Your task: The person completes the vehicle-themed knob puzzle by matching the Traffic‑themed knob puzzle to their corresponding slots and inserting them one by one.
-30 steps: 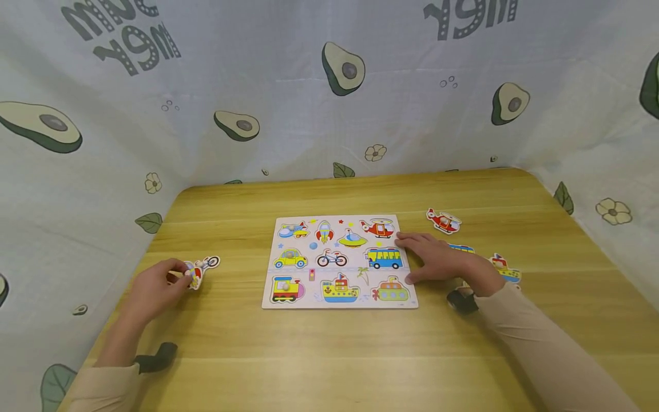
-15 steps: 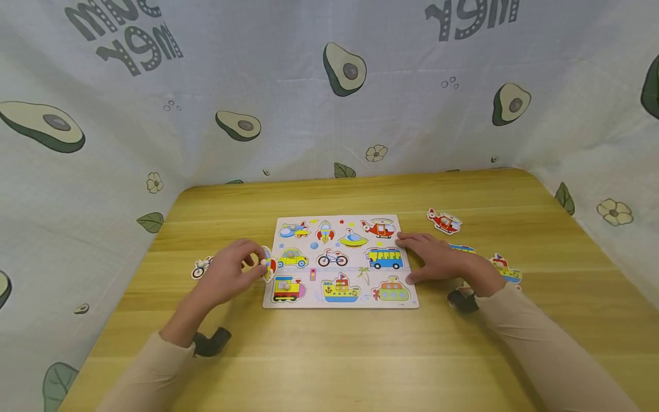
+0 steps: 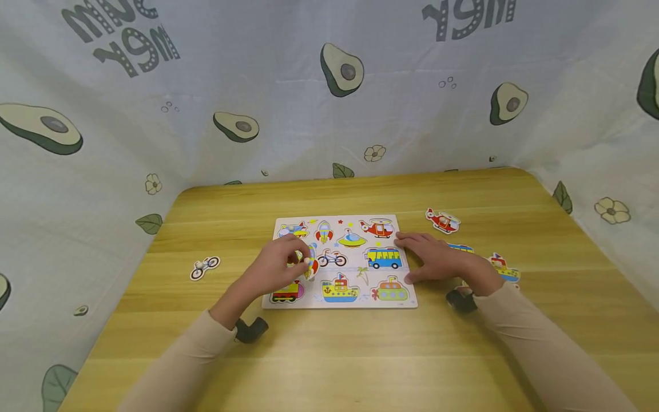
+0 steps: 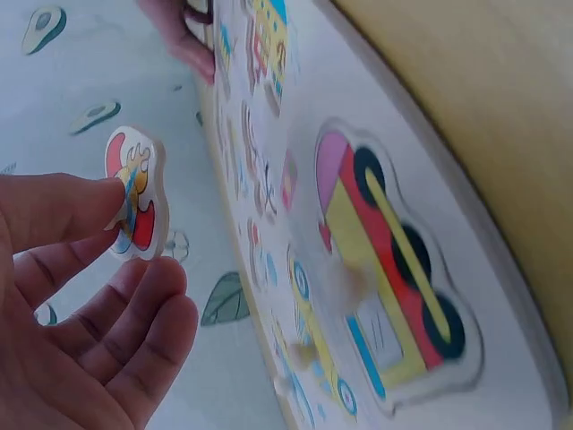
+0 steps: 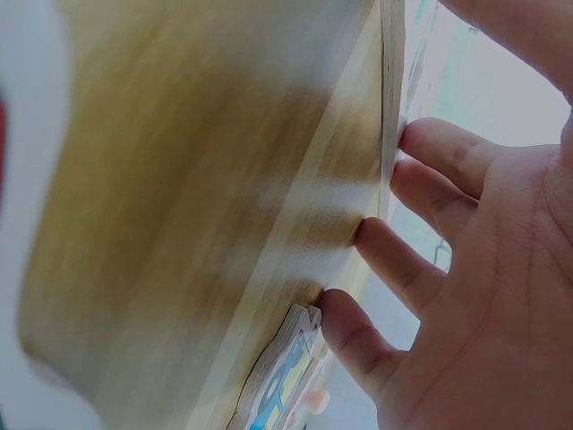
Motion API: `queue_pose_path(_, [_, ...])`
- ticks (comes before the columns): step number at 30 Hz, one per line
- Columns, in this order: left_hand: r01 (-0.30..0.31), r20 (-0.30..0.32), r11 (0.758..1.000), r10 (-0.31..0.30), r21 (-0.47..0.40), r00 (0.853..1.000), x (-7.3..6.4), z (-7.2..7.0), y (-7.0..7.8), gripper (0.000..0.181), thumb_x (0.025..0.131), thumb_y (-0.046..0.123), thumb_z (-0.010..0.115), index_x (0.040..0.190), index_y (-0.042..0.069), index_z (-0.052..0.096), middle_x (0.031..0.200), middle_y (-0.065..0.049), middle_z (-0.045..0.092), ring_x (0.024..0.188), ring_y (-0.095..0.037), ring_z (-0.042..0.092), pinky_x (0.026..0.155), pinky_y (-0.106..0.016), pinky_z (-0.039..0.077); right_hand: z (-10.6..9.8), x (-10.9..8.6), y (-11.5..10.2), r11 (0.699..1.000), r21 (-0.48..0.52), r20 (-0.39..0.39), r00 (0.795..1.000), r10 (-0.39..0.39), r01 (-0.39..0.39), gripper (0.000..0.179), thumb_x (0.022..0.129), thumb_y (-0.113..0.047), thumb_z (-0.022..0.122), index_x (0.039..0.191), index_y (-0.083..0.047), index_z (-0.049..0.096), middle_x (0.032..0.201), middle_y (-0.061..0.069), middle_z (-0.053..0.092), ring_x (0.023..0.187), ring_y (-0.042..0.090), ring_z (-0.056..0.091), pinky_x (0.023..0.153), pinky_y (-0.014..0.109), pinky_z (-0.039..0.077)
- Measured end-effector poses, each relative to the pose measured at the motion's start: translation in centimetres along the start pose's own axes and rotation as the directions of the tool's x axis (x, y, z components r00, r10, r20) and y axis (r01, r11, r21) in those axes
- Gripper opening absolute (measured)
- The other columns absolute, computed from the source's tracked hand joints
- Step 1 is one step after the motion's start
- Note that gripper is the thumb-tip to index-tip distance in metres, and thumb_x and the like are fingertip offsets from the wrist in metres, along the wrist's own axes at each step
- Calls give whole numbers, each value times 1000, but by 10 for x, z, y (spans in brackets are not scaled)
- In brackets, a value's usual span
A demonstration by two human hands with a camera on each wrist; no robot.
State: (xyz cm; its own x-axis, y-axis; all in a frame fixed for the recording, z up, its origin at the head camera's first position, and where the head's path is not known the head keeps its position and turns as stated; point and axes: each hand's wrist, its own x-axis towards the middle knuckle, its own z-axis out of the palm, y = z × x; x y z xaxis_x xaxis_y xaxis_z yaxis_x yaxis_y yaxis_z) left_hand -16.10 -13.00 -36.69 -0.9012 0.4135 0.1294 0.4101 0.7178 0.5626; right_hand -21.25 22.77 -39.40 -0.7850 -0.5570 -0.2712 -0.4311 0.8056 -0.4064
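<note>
Between thumb and fingertips, my left hand [image 3: 273, 266] pinches a rocket puzzle piece [image 3: 312, 263] above the left half of a wooden puzzle board [image 3: 315, 305]. The left wrist view shows the rocket piece [image 4: 139, 197] tilted and apart from the board. Knobbed train [image 4: 385, 278], car and airplane pieces sit in the board; the left hand partly covers them in the head view. The printed rocket outline [image 3: 324, 232] lies in the top row. My right hand [image 3: 429, 257] rests against the board's right edge, its fingers [image 5: 452, 152] spread.
A bicycle piece [image 3: 205, 268] lies left of the board on the wooden table [image 3: 329, 366]. To the right lie a helicopter piece [image 3: 443, 221], a ship piece [image 3: 507, 270] and a bus piece [image 3: 461, 248] partly behind the right hand. A patterned cloth [image 3: 288, 86] hangs behind.
My left hand has lifted the rocket piece from beside the bicycle piece and carried it right, over the board. The bicycle piece stays on the table. My right hand has not moved.
</note>
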Motion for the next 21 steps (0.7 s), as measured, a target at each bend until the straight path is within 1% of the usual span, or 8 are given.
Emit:
queue_pose_path(4, [-6,52,1000,6,-5,999,6,9,8,4,87,12,70,89,15,67,97,1,64,80,-12,58,70,-22,49,0,0,0,1000,1,1,1000,2,-2,89,80,-44,78,151,-5,38,161,19,29,145,49,23,105,78,25])
queue_pose_path(7, [5,69,1000,-5,2,998,9,14,12,5,88,13,70,89,16,67,98,1,64,79,-11,57,70,-22,48,1,0,0,1000,-2,1,1000,5,-5,90,80,-44,77,151,-6,38,161,18,29,145,48,24,106,77,25])
queue_pose_path(11, [5,74,1000,-7,30,997,13,20,16,4,88,15,71,91,17,69,100,2,65,79,-11,55,69,-22,46,0,0,1,1000,-6,0,1000,4,-4,89,81,-44,77,151,-6,38,161,18,29,145,48,24,106,77,25])
queue_pose_path(15, [-8,75,997,2,77,997,20,25,17,4,89,17,70,93,17,69,98,2,64,78,-11,54,68,-23,45,0,0,0,1000,-4,1,1000,-3,3,89,81,-43,77,151,-5,38,161,19,29,145,48,24,107,76,25])
queue_pose_path(18, [-1,74,995,-7,101,997,29,25,16,5,89,18,69,93,17,70,98,1,64,78,-12,54,68,-24,46,-1,0,0,1000,3,3,1000,-3,3,89,81,-43,77,151,-5,38,161,19,28,146,48,24,107,76,25])
queue_pose_path(21, [11,71,991,-20,131,997,41,24,12,5,90,18,68,93,16,70,101,0,65,79,-14,54,69,-26,46,-1,0,0,1000,6,6,1000,2,-2,89,81,-43,78,151,-5,38,161,19,28,146,48,24,107,76,25])
